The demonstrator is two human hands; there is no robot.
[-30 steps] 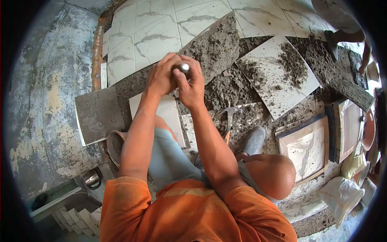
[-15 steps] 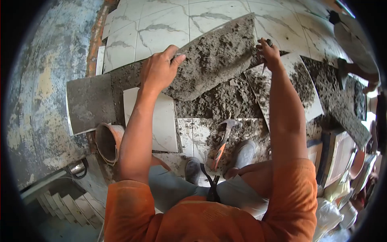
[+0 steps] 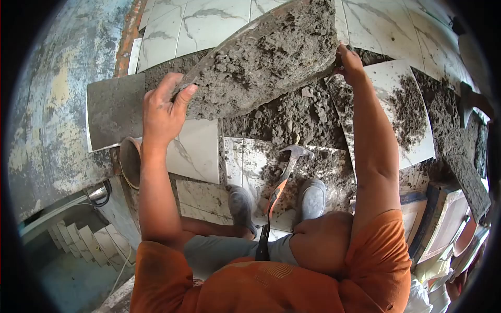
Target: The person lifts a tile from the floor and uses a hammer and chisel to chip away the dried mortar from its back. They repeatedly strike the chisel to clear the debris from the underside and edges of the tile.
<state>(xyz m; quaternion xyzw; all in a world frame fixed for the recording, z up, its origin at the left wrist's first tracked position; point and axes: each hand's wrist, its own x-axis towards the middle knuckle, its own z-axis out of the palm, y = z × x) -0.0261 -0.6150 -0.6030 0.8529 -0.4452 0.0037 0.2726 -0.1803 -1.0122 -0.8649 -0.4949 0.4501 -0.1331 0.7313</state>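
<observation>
A large floor tile point(image 3: 266, 57), its mortar-caked back turned up toward me, is held tilted between my two hands. My left hand point(image 3: 164, 107) is closed on its left edge, thumb over the mortar side. At the right edge my right hand point(image 3: 350, 65) is closed, fingers partly hidden; something small and dark shows there, too little to name. Under the raised tile lies a bed of crumbly grey mortar point(image 3: 292, 122). Between my shoes is a claw hammer point(image 3: 279, 188) with an orange and black handle, head toward the mortar.
Loose white tiles lie at left point(image 3: 195, 148) and right point(image 3: 412, 115), the right one mortar-smeared. A bucket point(image 3: 130, 161) stands by my left forearm. Laid marble-pattern tiles point(image 3: 209, 26) are beyond. Steps point(image 3: 88, 240) descend at lower left. Another person's hand and tool are at far right.
The mortar-backed tile has risen and come closer to me, shifting left. My left hand moved left and down with it. A pointed tip seen below my right hand earlier no longer shows clearly.
</observation>
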